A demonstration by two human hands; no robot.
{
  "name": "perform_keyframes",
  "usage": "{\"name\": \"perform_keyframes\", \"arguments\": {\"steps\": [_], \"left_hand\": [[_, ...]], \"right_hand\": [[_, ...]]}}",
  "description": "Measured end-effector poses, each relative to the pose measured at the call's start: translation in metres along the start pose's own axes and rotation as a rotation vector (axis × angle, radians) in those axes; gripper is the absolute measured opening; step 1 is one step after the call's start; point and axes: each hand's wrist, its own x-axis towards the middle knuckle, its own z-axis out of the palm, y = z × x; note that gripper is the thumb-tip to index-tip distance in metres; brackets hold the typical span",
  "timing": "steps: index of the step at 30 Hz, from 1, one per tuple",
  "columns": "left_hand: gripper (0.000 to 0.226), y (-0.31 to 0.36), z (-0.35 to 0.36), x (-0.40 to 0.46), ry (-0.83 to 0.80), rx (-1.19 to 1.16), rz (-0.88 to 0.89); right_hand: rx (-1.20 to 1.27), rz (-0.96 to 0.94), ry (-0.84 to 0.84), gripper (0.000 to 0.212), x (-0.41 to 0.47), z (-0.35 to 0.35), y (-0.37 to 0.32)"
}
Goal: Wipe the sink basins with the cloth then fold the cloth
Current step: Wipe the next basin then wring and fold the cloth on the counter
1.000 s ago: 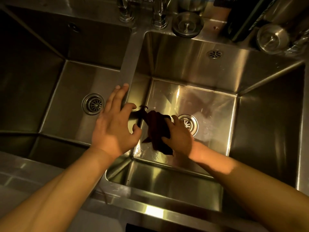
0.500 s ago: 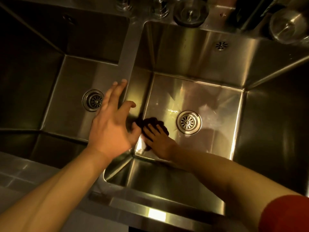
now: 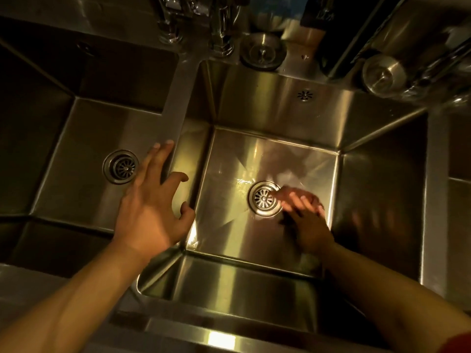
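The left hand (image 3: 150, 215) is rested on the divider (image 3: 178, 108) between the two basins with fingers spread wide, while the blurred right hand (image 3: 304, 215), fingers extended, is pressed flat on the mostly hidden dark cloth (image 3: 285, 221) just right of the right basin's drain (image 3: 263, 198).

We're in dim, warm yellow light here, with the steel sink's right basin (image 3: 254, 154) glowing brightest on its floor and a hard glare patch on the front rim. The left basin (image 3: 38, 123) falls into deep shadow. Motion blur smears the right hand (image 3: 303, 212), while the left hand (image 3: 150, 207) stays sharp. The faucets (image 3: 196, 24) and rear ledge bend and soften at the wide-angle edges.
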Motion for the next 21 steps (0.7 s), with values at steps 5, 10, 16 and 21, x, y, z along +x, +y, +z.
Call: {"name": "perform_keyframes", "arguments": {"steps": [5,10,16,21], "left_hand": [[0.039,-0.004,0.004,0.0,0.004,-0.018,0.01],[0.037,-0.005,0.005,0.001,0.006,-0.019,0.007],[0.037,-0.004,0.003,0.0,-0.004,-0.02,-0.007],[0.031,-0.002,0.001,0.001,-0.019,-0.02,-0.018]], "right_hand": [[0.361,0.507,0.217,0.079,0.073,-0.051,-0.004],[0.258,0.352,0.219,0.074,0.132,-0.072,-0.048],[0.016,-0.123,0.117,0.065,0.152,-0.068,-0.154],[-0.086,-0.382,-0.034,0.062,0.097,-0.011,-0.202]]}}
